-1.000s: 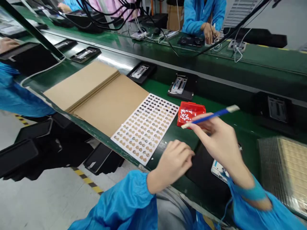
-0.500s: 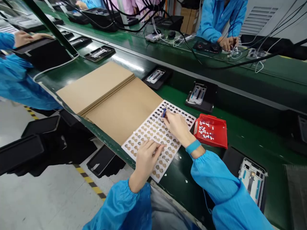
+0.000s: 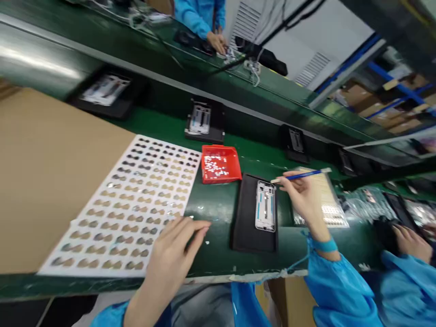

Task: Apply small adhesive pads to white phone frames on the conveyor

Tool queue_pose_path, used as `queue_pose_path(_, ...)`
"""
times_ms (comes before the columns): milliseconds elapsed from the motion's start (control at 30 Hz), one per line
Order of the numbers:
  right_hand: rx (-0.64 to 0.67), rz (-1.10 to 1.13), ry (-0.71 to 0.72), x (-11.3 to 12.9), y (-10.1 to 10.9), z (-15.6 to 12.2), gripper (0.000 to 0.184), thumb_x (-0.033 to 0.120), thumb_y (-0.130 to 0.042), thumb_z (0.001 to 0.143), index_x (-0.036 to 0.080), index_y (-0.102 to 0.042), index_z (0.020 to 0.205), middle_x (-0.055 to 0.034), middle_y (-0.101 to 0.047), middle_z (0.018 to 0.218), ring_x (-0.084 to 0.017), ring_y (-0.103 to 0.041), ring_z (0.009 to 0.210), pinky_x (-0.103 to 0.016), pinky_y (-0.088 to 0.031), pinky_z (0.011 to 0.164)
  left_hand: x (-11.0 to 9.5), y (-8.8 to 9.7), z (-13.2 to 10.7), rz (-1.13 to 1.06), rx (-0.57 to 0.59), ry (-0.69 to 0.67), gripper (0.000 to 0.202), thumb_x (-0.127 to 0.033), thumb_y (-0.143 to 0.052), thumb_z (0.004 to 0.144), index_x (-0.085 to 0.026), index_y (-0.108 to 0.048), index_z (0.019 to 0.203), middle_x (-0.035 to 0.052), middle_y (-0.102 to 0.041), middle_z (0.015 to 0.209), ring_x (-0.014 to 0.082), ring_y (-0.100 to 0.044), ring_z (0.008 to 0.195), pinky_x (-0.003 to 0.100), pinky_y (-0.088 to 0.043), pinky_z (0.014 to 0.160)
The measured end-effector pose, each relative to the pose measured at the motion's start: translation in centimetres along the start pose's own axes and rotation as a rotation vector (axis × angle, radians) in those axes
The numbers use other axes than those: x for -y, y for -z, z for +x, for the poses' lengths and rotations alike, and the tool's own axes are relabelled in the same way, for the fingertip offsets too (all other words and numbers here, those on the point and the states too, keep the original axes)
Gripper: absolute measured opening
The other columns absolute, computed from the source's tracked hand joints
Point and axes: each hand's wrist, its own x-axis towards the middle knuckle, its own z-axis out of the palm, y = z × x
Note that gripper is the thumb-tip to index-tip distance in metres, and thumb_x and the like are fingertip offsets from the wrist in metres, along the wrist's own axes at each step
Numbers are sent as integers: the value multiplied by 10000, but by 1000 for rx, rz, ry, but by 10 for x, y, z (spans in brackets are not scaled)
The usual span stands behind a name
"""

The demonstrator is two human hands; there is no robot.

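Note:
My right hand grips a slim blue pen-shaped tool with pale ends. One end of it is at the upper right corner of a silver phone frame, which has blue strips and lies on a black tray. By the right edge of a white sheet with rows of small dark and tan stickers is my left hand. Its thumb and index finger come together in a pinch; whatever may be between them is too small to make out.
Behind the phone frame sits a red bin with small white pieces. Brown cardboard covers the left side. Further black trays with phone frames line the back. A co-worker's hand is at the far right, another person across the bench.
The view has swung right. My right hand has moved with the blue tool from the sticker sheet to the phone frame. My left hand stays near the sheet, now at its right edge.

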Motion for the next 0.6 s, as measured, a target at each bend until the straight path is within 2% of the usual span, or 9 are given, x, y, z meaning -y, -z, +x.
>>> queue_pose_path(100,-6,-175,4,-37,5,-4,580,810,-678,933,233,-679,1002,-101,-839,859,-307,-854,829,-442,-713,740,-14,-35,-12,-29,110,-73,200,-277,-527,1137,-229,-721,1123,27,-803,1037,196,-750,923,316,-589,891)
queue_pose_path(167,-16,-232,11,-51,1,-4,554,793,-646,959,241,-674,986,-105,-840,855,-312,-848,813,-456,-704,750,-20,-55,-20,20,178,-135,269,-288,-497,1137,-209,-717,1270,89,-788,1270,238,-750,1069,357,-604,933)
queue_pose_path(233,-14,-260,22,-56,-3,-4,534,783,-644,961,250,-669,982,-106,-840,860,-316,-844,811,-452,-699,745,-22,-67,-26,91,236,-193,307,-281,-503,1119,-203,-709,1332,126,-726,1443,276,-732,1125,394,-617,909)
queue_pose_path(333,4,-293,49,-60,-6,-3,518,775,-610,980,259,-663,980,-107,-843,868,-316,-846,820,-437,-698,730,-20,-73,-30,164,286,-226,280,-235,-543,1074,-207,-732,1278,140,-686,1514,301,-713,1091,414,-620,841)
queue_pose_path(600,30,-367,111,-67,-7,-3,437,670,-553,1062,249,-653,1007,-102,-853,874,-303,-853,814,-424,-700,731,-17,-71,-31,155,323,-210,173,-182,-573,1034,-220,-733,1088,137,-670,1532,293,-676,1076,409,-601,851)
